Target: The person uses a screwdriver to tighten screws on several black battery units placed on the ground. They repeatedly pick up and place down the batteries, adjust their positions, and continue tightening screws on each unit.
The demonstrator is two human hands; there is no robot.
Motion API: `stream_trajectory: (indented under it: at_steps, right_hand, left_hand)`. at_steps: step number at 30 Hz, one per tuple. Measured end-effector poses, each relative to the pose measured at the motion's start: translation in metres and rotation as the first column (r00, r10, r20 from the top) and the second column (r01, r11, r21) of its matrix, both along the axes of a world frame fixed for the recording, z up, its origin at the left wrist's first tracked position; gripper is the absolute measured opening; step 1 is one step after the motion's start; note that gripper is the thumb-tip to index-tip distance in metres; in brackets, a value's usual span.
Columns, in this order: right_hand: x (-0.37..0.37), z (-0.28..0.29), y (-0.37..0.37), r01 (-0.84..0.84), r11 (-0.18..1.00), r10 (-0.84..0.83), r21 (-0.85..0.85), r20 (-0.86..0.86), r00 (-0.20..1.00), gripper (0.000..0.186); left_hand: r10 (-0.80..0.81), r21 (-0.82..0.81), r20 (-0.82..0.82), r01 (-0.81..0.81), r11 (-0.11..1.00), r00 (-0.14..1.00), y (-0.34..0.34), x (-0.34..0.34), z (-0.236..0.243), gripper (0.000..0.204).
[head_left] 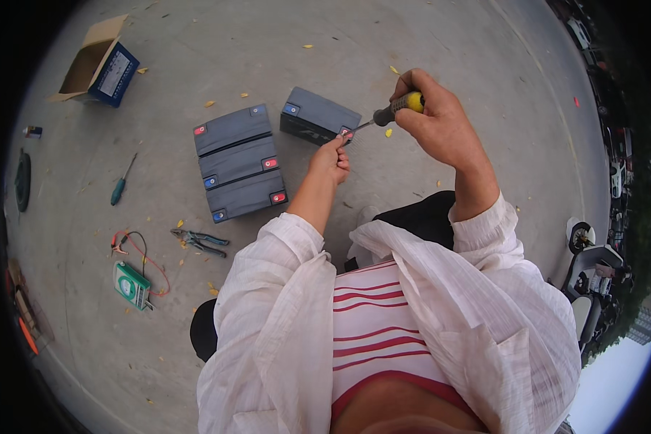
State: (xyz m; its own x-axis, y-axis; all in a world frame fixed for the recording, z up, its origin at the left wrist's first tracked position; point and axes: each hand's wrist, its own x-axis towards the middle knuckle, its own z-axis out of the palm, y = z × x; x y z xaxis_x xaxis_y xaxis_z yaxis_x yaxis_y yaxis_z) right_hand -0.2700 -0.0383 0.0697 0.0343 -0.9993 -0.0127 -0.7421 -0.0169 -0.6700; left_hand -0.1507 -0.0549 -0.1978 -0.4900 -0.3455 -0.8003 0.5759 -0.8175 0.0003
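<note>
My right hand (445,130) is wrapped round the yellow-and-black handle of a screwdriver (385,116). Its shaft slants down to the red terminal at the right end of a dark grey battery (320,108), which stands on the ground apart from the others. At that same terminal the fingers of my left hand (328,165) are pinched together by the screwdriver's tip; what they hold, if anything, is too small to make out. Left of this battery, three similar batteries (235,139) stand side by side in a block, with red and blue terminals on their corners.
Pliers (201,240) lie below the battery block. Further left are a green-handled screwdriver (123,181) and a green meter (131,286) with red and black clip leads. An open cardboard box (103,65) sits at the far left. Parked scooters (592,271) line the right edge.
</note>
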Motion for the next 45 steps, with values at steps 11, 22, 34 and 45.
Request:
stream_trajectory:
  at_steps: [11,22,34,45]
  right_hand:
    - [-0.013,-0.012,-0.01,0.093,0.993,-0.093,0.073,0.002,0.996,0.024]
    - [-0.013,-0.017,-0.015,0.06,0.995,-0.059,0.082,-0.017,0.998,0.021]
    - [-0.014,0.003,-0.016,-0.06,0.989,0.074,0.135,-0.106,0.992,0.023]
    - [0.012,0.009,-0.023,0.143,0.982,-0.083,0.122,-0.402,0.912,0.023]
  left_hand:
    - [-0.065,-0.152,0.016,0.067,0.986,0.998,-0.004,-0.004,0.004,0.015]
    - [-0.075,-0.207,0.013,0.076,0.975,0.997,-0.003,-0.003,0.005,0.014]
    - [0.055,-0.289,0.189,0.001,0.957,0.98,-0.042,0.062,0.058,0.026]
    - [0.569,-0.658,0.327,-0.251,0.71,0.755,-0.096,0.328,0.165,0.032]
